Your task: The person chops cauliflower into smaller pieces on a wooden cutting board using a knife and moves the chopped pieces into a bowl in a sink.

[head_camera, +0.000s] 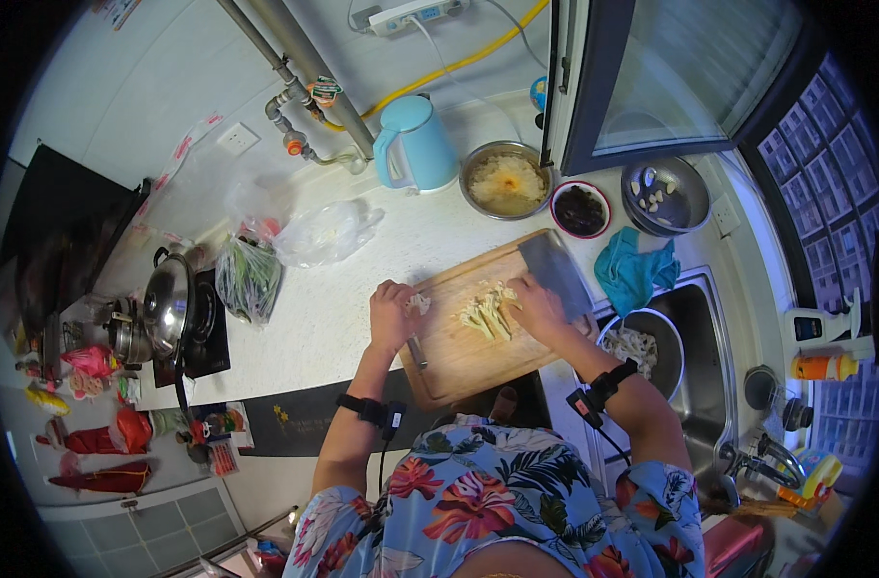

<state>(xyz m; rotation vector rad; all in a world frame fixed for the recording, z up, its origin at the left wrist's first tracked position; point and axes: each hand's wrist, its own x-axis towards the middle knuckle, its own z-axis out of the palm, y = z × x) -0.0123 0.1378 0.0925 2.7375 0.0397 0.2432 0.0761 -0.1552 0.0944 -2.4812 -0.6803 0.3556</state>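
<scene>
A wooden cutting board lies on the white counter with pale green, cauliflower-like pieces at its middle. At the board's left edge, my left hand is closed around a small white floret piece. My right hand touches the right side of the pile; its fingertips are partly hidden, so I cannot tell whether they grip a piece. A cleaver-like blade lies flat across the board's upper right. Below my left hand, a dark handle rests on the board.
Behind the board stand a blue kettle, a steel bowl of soaking pale food, a bowl of dark food and a colander with garlic cloves. A teal cloth lies beside the sink; bagged greens are left.
</scene>
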